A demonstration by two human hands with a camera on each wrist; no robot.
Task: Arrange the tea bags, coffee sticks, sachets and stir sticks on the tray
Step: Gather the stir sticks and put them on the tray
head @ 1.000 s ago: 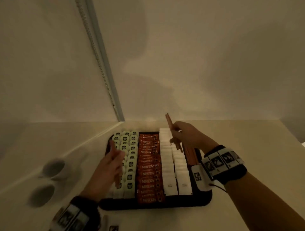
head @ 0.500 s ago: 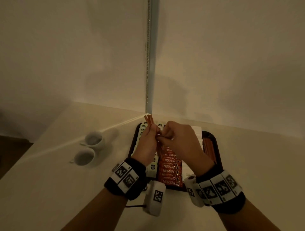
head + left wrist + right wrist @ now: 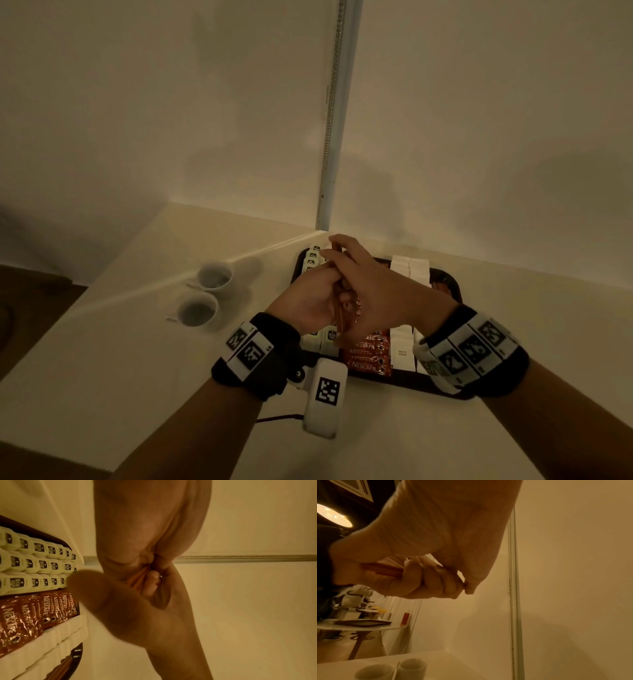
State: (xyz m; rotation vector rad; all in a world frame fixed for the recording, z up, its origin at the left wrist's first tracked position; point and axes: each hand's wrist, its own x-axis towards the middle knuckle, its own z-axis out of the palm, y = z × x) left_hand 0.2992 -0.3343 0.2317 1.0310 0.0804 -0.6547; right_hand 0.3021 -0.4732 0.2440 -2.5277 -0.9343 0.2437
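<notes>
Head view: both hands are raised together above the dark tray (image 3: 448, 284), which sits on the pale counter (image 3: 137, 359) near the wall corner. The left hand (image 3: 308, 301) has its fingers curled around a bundle of brown stir sticks (image 3: 340, 308); the right hand (image 3: 373, 294) lies over the bundle from the right, fingers extended along it toward the far tips. On the tray, pale tea bags (image 3: 313, 255) fill the left rows, red coffee sticks (image 3: 368, 356) the middle row, white sachets (image 3: 409, 267) the rows to the right. Two white cups (image 3: 205, 291) stand on the counter left of the tray, well apart from it. Left wrist view: the tea bags (image 3: 34, 562), coffee sticks (image 3: 34, 615) and sachets (image 3: 42, 645) lie in parallel rows at the left edge; the left hand (image 3: 137, 534) and right hand (image 3: 137, 615) meet at center, and the sticks are barely visible between them. Right wrist view: the left hand's fingers (image 3: 426, 580) are clamped on the stir sticks (image 3: 385, 569), with the right hand (image 3: 453, 520) pressed over them; whether its fingertips pinch the sticks cannot be told. The cups (image 3: 393, 669) stand at the near edge
</notes>
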